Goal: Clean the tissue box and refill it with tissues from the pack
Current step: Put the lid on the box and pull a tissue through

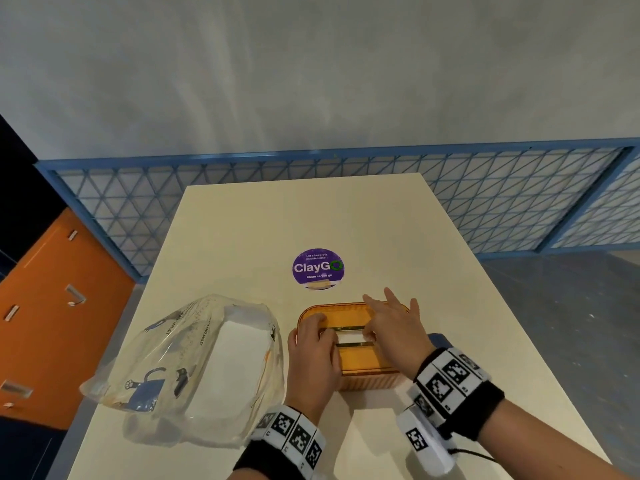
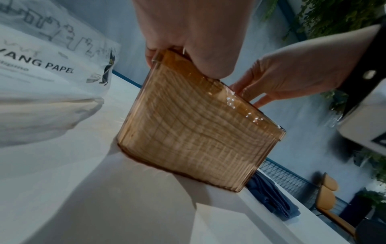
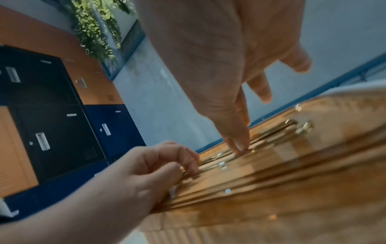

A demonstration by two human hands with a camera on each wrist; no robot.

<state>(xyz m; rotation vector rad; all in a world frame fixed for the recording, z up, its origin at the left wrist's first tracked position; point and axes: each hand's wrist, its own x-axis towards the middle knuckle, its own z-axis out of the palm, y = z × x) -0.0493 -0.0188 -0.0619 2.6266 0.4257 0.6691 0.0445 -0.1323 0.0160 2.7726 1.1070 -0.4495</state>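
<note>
An amber see-through tissue box (image 1: 360, 362) stands on the white table (image 1: 311, 216) with its lid on. White tissue (image 1: 349, 338) shows in the lid's slot. My left hand (image 1: 311, 336) grips the box's left end, thumb on the side and curled fingers on the lid by the slot. My right hand (image 1: 384, 320) hovers over the right half, fingers straight and spread, one fingertip (image 3: 240, 147) touching the slot. The tissue pack (image 1: 194, 368), a clear printed bag with white tissues, lies left of the box. The wrist views show the box (image 2: 198, 132) (image 3: 271, 181) close up, stacked tissues visible through its wall.
A purple round ClayGo sticker (image 1: 318, 268) is on the table beyond the box. A folded blue cloth (image 2: 271, 198) lies right of the box, mostly hidden by my right wrist. Orange and dark lockers (image 1: 52, 306) stand to the left, a blue mesh fence (image 1: 485, 202) behind.
</note>
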